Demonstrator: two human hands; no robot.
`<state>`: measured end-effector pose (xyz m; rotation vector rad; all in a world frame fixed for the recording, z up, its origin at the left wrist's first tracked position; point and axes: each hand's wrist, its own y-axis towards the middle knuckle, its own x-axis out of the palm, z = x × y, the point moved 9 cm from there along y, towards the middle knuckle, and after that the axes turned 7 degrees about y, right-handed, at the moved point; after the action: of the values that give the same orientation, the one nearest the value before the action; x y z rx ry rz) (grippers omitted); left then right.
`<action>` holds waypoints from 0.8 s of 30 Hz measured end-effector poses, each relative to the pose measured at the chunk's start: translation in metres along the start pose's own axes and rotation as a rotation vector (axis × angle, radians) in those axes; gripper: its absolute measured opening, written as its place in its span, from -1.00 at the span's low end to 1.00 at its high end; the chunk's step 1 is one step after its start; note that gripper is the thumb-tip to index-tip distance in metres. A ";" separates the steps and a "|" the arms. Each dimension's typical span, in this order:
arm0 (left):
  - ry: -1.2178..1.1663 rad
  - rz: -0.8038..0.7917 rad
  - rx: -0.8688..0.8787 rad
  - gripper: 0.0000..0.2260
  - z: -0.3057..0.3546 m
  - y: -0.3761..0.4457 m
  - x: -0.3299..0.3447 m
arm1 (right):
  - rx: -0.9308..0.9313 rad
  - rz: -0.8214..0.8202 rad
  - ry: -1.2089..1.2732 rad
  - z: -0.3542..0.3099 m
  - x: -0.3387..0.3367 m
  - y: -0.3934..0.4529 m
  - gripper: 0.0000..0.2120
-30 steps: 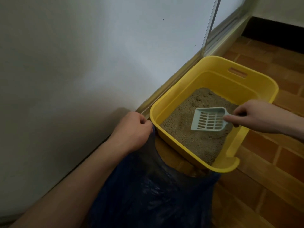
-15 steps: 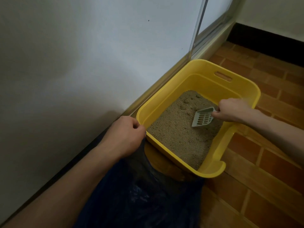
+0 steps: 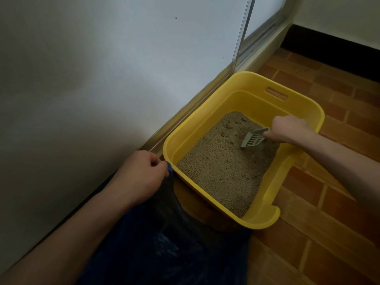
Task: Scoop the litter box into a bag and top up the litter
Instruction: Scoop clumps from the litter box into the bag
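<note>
A yellow litter box holding tan litter sits on the tiled floor beside the wall. My right hand grips the handle of a pale grey slotted scoop, whose front edge dips into the litter at the far right side. Several small clumps lie in the litter just left of the scoop. My left hand pinches the rim of a dark blue plastic bag, holding it up against the box's near left corner. The bag's inside is too dark to read.
A white wall with a metal floor rail runs along the left. Brown brick-pattern floor tiles spread to the right. A black skirting band lines the far wall.
My right hand has carried the scoop from mid-box toward the far right side and tipped its blade down into the litter. The left hand keeps its hold on the bag.
</note>
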<state>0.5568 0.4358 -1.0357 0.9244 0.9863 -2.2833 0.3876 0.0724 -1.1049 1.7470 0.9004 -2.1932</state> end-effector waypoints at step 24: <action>0.000 -0.011 -0.017 -0.77 0.007 -0.004 -0.001 | 0.148 -0.148 0.791 -0.011 0.079 0.021 -0.61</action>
<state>0.5522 0.4331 -1.0301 0.9148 1.0117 -2.2805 0.3846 0.0786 -1.1866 2.7706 1.0452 -1.6454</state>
